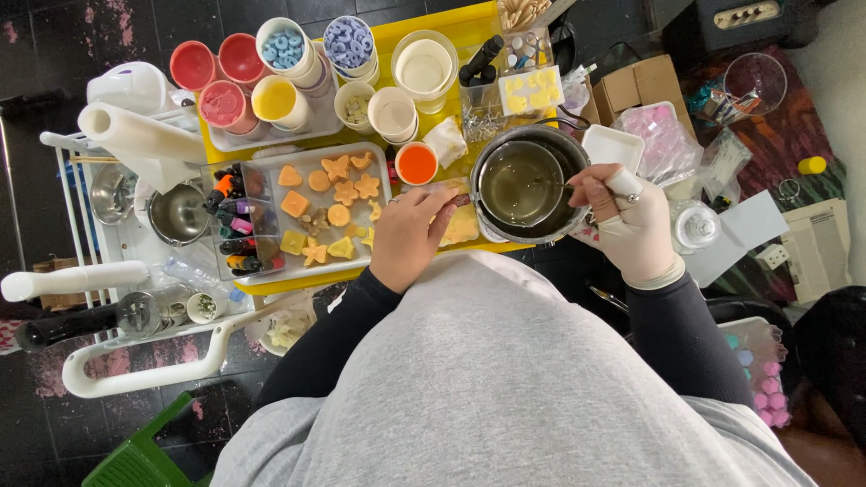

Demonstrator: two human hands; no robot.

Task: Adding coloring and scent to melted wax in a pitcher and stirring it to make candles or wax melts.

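Both hands flank pot (523, 185): left hand (408, 236), right hand (631, 225).

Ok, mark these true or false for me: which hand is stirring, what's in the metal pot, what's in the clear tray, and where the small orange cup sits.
1. The right hand holds a thin metal stirrer in the round metal pot. True.
2. The metal pot holds bright red liquid. False: the liquid looks dark and olive-tinted.
3. The left hand holds the pot's handle at its left side. True, as far as the view shows.
4. The clear plastic tray holds blue rings. False: it holds orange and yellow moulded shapes, hearts and stars among them.
5. The small white cup of orange wax sits left of the pot. True.
6. The right hand is bare. False: it wears a pale glove.
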